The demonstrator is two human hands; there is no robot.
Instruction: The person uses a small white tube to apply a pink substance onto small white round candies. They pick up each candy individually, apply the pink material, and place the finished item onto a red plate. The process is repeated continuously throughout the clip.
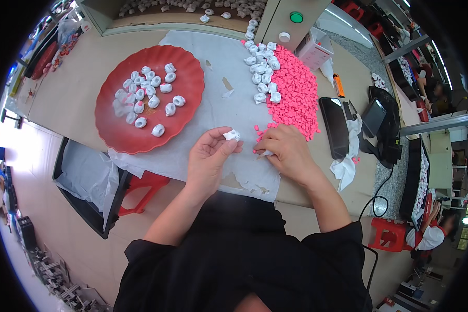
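Observation:
My left hand (209, 156) pinches a small white ring-shaped piece (232, 135) between thumb and fingers, over the white paper sheet (223, 62). Beside it, my right hand (287, 151) is closed and pointed down at the near edge of a heap of small pink pieces (294, 88). One pink bit (255, 151) shows at its fingertips, and something white (267, 153) is partly hidden under the fingers. More white ring-shaped pieces (260, 67) lie along the heap's left side. A red scalloped plate (187, 114) to the left carries many of the same white pieces.
An open-fronted cabinet (192, 26) with white pieces inside stands at the back. To the right lie a black phone (334, 125), an orange-labelled tube (339, 86), crumpled white cloth (352, 140) and a black bag (387, 130). A black tray (106, 208) and red stool (140, 192) are lower left.

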